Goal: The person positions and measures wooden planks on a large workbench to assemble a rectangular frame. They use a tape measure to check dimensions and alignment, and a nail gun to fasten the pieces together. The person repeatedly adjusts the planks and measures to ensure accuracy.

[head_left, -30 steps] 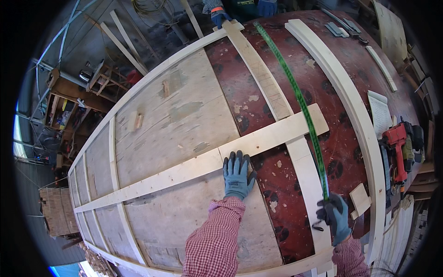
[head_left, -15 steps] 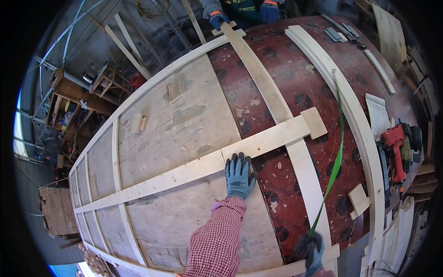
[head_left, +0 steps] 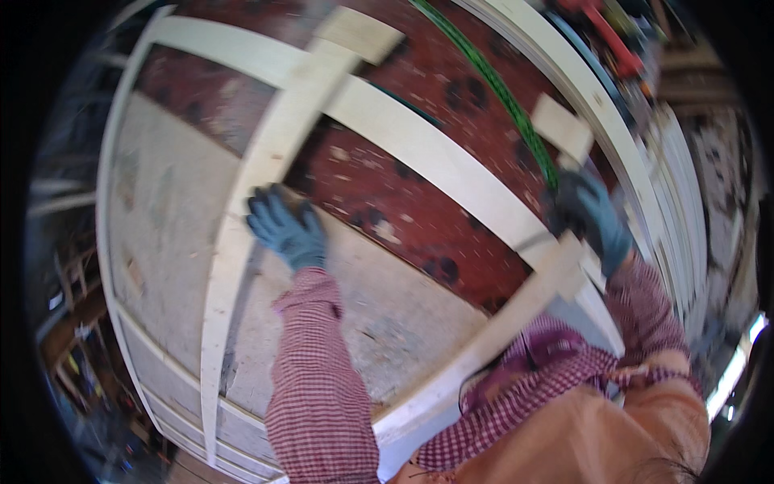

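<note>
My left hand [head_left: 288,231], in a blue glove with dark fingertips, lies with fingers spread against a long pale wooden slat [head_left: 266,149]. Under that forearm is a worn plywood panel [head_left: 363,323]. On the right, my right hand [head_left: 595,214] is closed on the near end of a green tape measure [head_left: 504,93]. Its long blade runs up and away over the worn red sheet [head_left: 451,93]; motion blur and the dark glove hide the case. Below that hand, a pale crosspiece [head_left: 427,145] meets a near rail [head_left: 484,339].
A short board [head_left: 359,34] lies at the slat's far end. Small wood pieces [head_left: 562,129] rest near a curved pale beam [head_left: 601,101]. A red power tool [head_left: 611,40] is at the upper right. Cluttered shelving [head_left: 81,347] stands at the left.
The view has swung toward my right side and lower. My right hand has come further up, with the green tape still in it. My left hand stays by the slat; the other person is out of view.
</note>
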